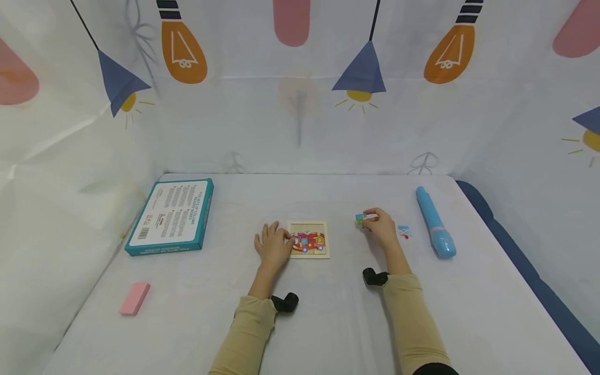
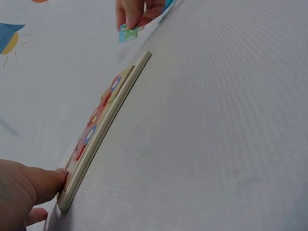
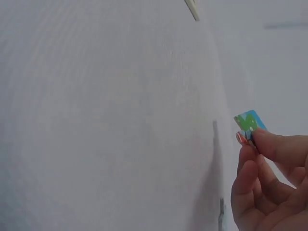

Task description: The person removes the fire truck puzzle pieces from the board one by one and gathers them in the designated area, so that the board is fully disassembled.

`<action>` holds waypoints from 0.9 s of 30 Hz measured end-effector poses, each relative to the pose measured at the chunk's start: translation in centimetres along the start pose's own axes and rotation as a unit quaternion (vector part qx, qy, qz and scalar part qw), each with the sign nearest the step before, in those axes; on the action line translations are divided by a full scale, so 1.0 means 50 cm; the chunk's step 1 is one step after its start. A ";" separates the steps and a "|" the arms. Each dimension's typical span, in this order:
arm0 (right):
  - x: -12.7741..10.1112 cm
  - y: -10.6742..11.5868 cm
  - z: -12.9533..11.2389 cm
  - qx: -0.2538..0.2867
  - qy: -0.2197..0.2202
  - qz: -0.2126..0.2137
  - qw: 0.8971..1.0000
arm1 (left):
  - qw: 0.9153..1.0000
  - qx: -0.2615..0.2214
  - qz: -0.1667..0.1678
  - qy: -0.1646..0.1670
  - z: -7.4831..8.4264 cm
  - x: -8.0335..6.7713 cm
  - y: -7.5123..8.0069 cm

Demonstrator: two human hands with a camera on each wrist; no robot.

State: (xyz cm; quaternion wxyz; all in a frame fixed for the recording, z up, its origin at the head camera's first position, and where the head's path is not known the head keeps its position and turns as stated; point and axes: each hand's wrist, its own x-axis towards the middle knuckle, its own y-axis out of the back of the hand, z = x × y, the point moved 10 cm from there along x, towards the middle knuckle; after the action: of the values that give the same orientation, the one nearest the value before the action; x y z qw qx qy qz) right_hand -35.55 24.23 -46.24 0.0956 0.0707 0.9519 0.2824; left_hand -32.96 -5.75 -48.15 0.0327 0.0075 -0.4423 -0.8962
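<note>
A small wooden jigsaw tray (image 1: 326,240) lies on the table, with a red vehicle picture made of pieces in it. My left hand (image 1: 273,247) is at its left edge, some fingers spread; in the left wrist view the thumb (image 2: 51,182) rests on the tray's near end. To the right, my right hand (image 1: 382,227) pinches a blue-and-green puzzle piece (image 3: 249,121) between thumb and fingertips, held above the table. Part of that piece is hidden by the fingers. Another puzzle piece (image 1: 404,231) lies on the table just right of the right hand.
A teal-edged box (image 1: 171,212) with a white printed face lies at the back left. Nearer me on the left is a pink block (image 1: 135,298). A long blue case (image 1: 435,223) lies at the right. White printed fabric (image 1: 253,120) encloses the table's back and sides.
</note>
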 end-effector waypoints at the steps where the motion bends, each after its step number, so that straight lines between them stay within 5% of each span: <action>1: -0.001 0.004 0.005 -0.005 -0.003 0.001 1.000 | 1.000 0.001 0.001 -0.001 0.000 0.000 0.000; 18: -0.013 0.033 0.020 -0.151 -0.022 0.048 0.987 | 1.000 0.001 0.004 -0.001 0.000 0.001 0.004; 27: -0.017 0.022 -0.008 -0.113 0.011 0.050 0.992 | 1.000 -0.002 0.017 -0.003 0.005 -0.001 0.009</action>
State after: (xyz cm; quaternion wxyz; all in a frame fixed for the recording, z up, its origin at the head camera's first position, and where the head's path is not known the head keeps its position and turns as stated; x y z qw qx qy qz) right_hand -34.73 24.76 -45.19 0.0787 0.1035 0.9102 0.3933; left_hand -32.92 -5.81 -47.64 0.0462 -0.0031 -0.4407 -0.8965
